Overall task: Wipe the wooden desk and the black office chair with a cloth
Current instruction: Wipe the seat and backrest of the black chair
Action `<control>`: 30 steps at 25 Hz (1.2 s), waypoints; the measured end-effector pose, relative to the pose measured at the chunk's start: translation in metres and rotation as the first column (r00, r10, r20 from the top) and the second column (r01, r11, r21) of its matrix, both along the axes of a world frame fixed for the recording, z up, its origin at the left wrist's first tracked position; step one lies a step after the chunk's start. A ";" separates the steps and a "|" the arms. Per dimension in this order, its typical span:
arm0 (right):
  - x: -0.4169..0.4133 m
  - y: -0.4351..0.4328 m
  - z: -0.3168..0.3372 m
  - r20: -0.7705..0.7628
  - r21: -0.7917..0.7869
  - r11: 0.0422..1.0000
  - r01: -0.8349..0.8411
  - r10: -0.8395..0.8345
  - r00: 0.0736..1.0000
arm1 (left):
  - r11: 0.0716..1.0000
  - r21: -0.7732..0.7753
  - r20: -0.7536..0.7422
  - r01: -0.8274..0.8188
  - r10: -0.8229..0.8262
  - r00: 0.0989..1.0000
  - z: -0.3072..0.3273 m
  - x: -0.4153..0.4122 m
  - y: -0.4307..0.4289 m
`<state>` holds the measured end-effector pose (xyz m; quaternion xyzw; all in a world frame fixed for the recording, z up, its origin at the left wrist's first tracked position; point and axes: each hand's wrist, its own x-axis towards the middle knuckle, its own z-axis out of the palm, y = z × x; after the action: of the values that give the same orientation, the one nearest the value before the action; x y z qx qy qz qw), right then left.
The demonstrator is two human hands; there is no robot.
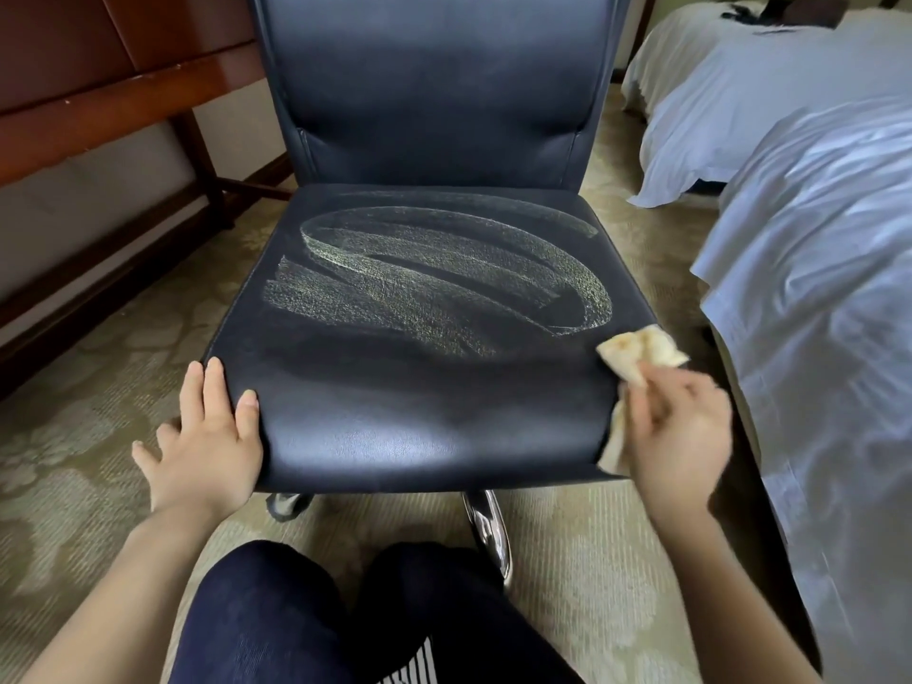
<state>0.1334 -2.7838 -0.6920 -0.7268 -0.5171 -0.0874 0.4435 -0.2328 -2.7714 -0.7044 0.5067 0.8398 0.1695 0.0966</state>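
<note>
The black office chair [424, 417] faces me, its leather seat marked with curved damp wipe streaks across the middle. My left hand [207, 436] rests flat on the seat's front left corner, fingers spread, holding nothing. My right hand [676, 436] is at the seat's front right corner, closed on a crumpled beige cloth [636, 355] that touches the seat's right edge. The hand is blurred. Part of the cloth hangs below the hand. The wooden desk [98, 101] stands at the far left, seen from below its top.
Two beds with white sheets [814, 249] crowd the right side, close to the chair. The chair's chrome base [486, 525] and a caster show under the seat. My knees in dark trousers are at the bottom. Patterned carpet [89, 397] covers the floor.
</note>
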 end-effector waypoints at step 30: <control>-0.105 -0.014 -0.027 0.164 0.168 0.838 -0.519 0.495 0.853 | 0.967 0.253 0.244 0.022 -0.086 0.966 -0.018 -0.013 -0.008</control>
<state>0.0282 -2.7979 -0.7195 -0.5076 -0.7036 -0.0610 0.4935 -0.2455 -2.7798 -0.7226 0.5119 0.7785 0.3337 0.1434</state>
